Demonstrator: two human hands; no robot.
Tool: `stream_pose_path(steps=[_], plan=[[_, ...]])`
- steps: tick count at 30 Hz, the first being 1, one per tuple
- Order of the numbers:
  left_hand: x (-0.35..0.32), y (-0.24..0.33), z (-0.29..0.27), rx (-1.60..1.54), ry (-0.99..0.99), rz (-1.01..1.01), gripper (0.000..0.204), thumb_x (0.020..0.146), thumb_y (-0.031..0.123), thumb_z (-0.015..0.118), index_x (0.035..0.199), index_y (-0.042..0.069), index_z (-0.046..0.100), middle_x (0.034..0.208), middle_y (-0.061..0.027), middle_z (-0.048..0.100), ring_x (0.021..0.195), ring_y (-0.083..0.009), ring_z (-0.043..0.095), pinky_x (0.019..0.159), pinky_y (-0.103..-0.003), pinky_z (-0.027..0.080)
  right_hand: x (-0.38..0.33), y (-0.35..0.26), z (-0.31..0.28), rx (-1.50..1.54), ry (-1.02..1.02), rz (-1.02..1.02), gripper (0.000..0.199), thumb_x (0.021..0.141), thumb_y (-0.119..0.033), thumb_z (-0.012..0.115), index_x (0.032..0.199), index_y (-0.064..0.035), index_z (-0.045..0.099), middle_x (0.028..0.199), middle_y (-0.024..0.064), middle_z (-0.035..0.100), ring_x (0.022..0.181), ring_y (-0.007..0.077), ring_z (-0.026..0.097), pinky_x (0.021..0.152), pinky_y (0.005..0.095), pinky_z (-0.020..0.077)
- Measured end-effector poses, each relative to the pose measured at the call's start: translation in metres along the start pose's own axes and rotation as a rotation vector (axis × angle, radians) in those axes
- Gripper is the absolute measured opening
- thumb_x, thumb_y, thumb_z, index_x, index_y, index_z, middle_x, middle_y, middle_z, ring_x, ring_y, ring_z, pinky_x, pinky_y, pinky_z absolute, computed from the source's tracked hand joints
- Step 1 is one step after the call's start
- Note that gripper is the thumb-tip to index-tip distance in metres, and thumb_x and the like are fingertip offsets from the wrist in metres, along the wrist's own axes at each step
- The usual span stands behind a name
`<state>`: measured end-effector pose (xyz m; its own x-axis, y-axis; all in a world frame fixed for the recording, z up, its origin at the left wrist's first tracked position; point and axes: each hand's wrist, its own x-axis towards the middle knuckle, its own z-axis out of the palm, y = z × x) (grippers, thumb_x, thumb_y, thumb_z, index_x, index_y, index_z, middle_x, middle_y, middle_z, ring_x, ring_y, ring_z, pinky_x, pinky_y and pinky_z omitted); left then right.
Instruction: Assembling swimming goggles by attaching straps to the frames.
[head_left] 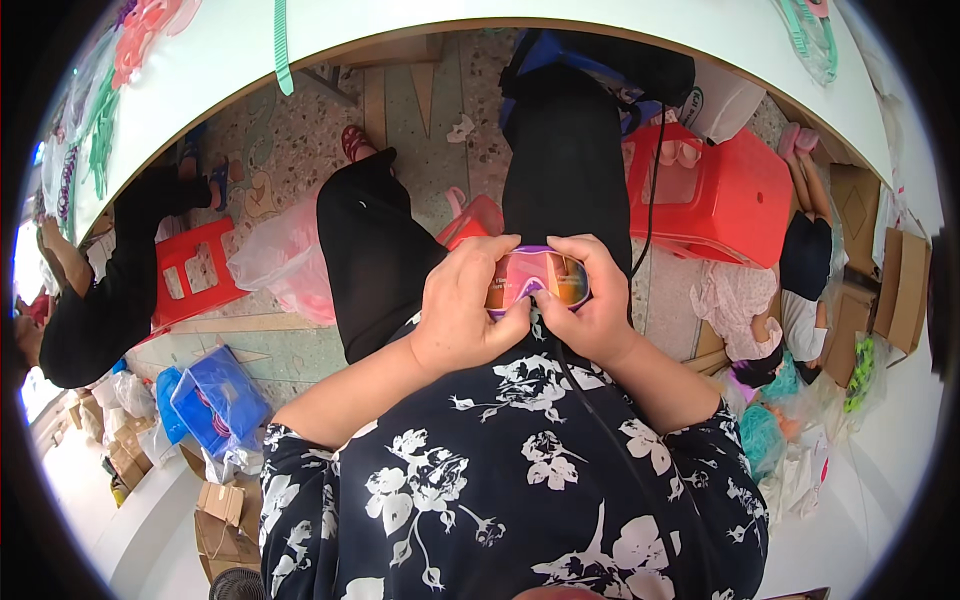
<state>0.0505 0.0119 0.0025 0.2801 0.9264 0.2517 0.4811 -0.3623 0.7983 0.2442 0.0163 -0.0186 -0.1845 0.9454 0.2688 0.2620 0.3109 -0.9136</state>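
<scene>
Your left hand (462, 305) and right hand (592, 300) meet close in front of your body, above your lap. Both are closed around the same thing: a pair of swim goggles with a purple plastic frame and orange mirrored lenses (538, 281). The left fingers curl over the goggles' left end and the left thumb presses at the bridge between the lenses. The right fingers wrap the right end from above. The lenses face up toward you, and the frame is level from left to right.

You seem to be at the stage of fitting or checking the middle of the frame. The next move probably calls for a steady pinch on both ends while the thumbs work at the bridge.

A thin black cable (590, 400) runs down across your black blouse with white flowers (500, 480), just near of the hands. Beyond the hands, your legs in black trousers (560, 150) stretch away over a speckled stone floor (300, 150).

To the far right lies a red plastic stool (730, 200), tipped on its side. To the left stand a second red stool (195, 270) and a pink plastic bag (285, 265). Nearer on the left lies a blue plastic bag (215, 400). A curved white tabletop (420, 25) spans the far edge. Another person in black (95, 320) sits at the far left.
</scene>
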Motion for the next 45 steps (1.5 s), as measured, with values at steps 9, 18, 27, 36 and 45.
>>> stream_pose_path(steps=[9,18,27,36,45], plan=[[0.003,-0.014,0.019,0.090,0.081,0.075,0.053,0.068,0.012,0.073,0.117,-0.001,0.060,0.094,-0.0164,0.063,0.081,-0.0341,0.065,0.072,-0.041,0.054,-0.009,0.019,0.009,0.040,0.015,0.168,0.042,0.073,-0.013,0.079,0.109,0.0005,0.061,0.095,0.0124,0.065,0.082,0.0193,0.069,0.075,0.0306,0.0558],[0.020,-0.014,-0.002,0.042,-0.133,-0.127,0.052,0.074,0.016,0.075,0.122,0.001,0.061,0.102,-0.0166,0.067,0.091,-0.0357,0.068,0.079,-0.041,0.055,0.007,0.014,-0.004,0.114,-0.102,0.311,0.042,0.083,-0.020,0.080,0.116,0.0011,0.062,0.104,0.0119,0.068,0.095,0.0189,0.068,0.085,0.0304,0.0533],[0.063,0.022,-0.087,0.058,-0.194,0.155,0.045,0.072,-0.009,0.061,0.116,0.002,0.060,0.126,-0.0179,0.063,0.142,-0.0454,0.043,0.118,-0.056,0.030,0.098,0.019,-0.012,0.260,-0.265,0.025,0.031,0.098,-0.012,0.063,0.127,-0.0027,0.064,0.137,0.0151,0.061,0.129,0.0270,0.057,0.110,0.0366,0.0427],[0.083,0.060,-0.097,-0.145,-0.392,0.264,0.056,0.075,-0.008,0.067,0.128,0.004,0.057,0.137,-0.0183,0.059,0.144,-0.0405,0.041,0.113,-0.044,0.041,0.123,-0.009,-0.018,0.251,-0.428,-0.144,0.025,0.097,-0.013,0.064,0.120,-0.0012,0.065,0.121,0.0092,0.067,0.109,0.0199,0.066,0.096,0.0324,0.0520],[0.077,0.011,-0.064,-0.291,-0.075,-0.073,0.062,0.083,-0.003,0.070,0.142,0.002,0.050,0.130,-0.0161,0.065,0.118,-0.0241,0.064,0.103,-0.036,0.050,0.140,-0.021,-0.203,-0.272,0.450,-0.092,0.013,0.098,-0.004,0.059,0.109,-0.0017,0.067,0.091,0.0035,0.069,0.070,0.0063,0.060,0.061,0.0216,0.0490]])
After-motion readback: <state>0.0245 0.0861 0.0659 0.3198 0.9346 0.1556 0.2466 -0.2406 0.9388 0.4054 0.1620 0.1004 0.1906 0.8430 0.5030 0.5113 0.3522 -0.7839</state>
